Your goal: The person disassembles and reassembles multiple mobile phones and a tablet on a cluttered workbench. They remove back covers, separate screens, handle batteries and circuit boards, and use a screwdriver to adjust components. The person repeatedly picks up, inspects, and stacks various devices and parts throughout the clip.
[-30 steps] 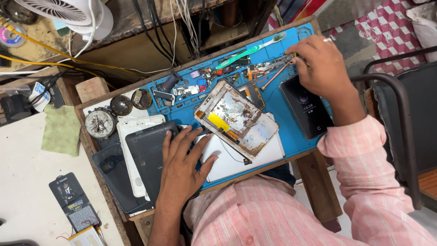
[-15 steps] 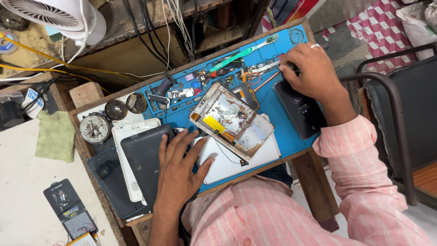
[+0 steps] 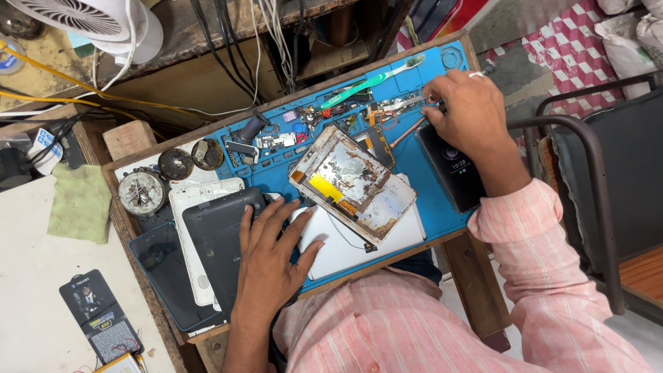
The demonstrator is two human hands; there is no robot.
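Note:
My left hand (image 3: 271,250) lies flat with fingers spread on a dark tablet (image 3: 215,235) and the edge of a white panel (image 3: 359,245). An opened tablet frame (image 3: 352,181) with a yellow patch rests tilted on that panel, on the blue work mat (image 3: 428,200). My right hand (image 3: 469,114) reaches to the mat's far right corner, fingers pinched at a thin metal tool (image 3: 407,102) among small parts. Under its wrist lies a black phone (image 3: 452,169) with a lit screen.
A green toothbrush (image 3: 369,81) lies at the mat's far edge. Round tins (image 3: 141,192) and a stack of tablets (image 3: 197,207) sit at left. A white fan (image 3: 97,17), cables, a green cloth (image 3: 81,200) and a metal chair (image 3: 594,173) surround the bench.
My right hand has moved from the black phone toward the mat's far right corner, onto the small tools. My left hand stays on the tablets.

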